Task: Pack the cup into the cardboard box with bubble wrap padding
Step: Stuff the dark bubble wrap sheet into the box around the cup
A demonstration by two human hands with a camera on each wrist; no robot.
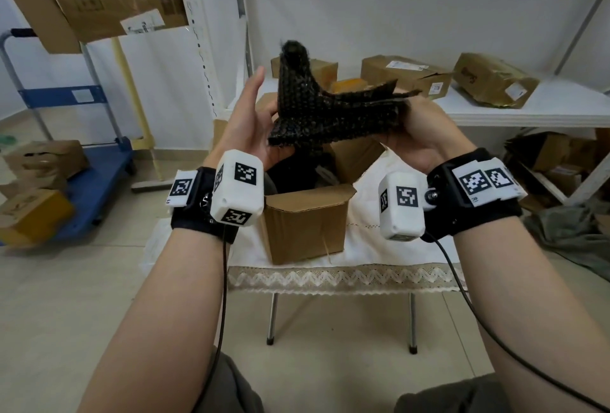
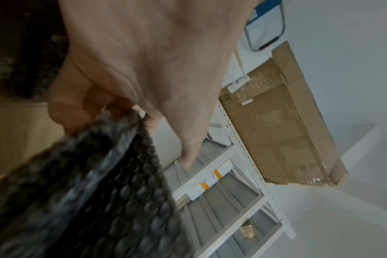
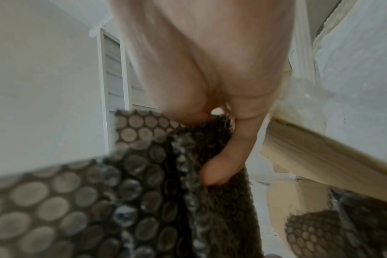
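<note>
Both hands hold a folded sheet of black bubble wrap (image 1: 323,108) in the air above an open cardboard box (image 1: 305,224) on a small table. My left hand (image 1: 251,122) pinches the sheet's left end between thumb and lower fingers, with the index finger pointing up. In the left wrist view the left hand (image 2: 113,108) clamps the bubble wrap (image 2: 95,192) at its edge. My right hand (image 1: 419,128) grips the right end. In the right wrist view a finger of the right hand (image 3: 219,167) curls into the bubble wrap (image 3: 144,192). Something dark lies inside the box. No cup is visible.
The table has a white lace-edged cloth (image 1: 343,275). Behind it a white shelf (image 1: 528,108) carries several cardboard parcels. A blue trolley (image 1: 82,181) with boxes stands at the left. More boxes lie under the shelf at the right.
</note>
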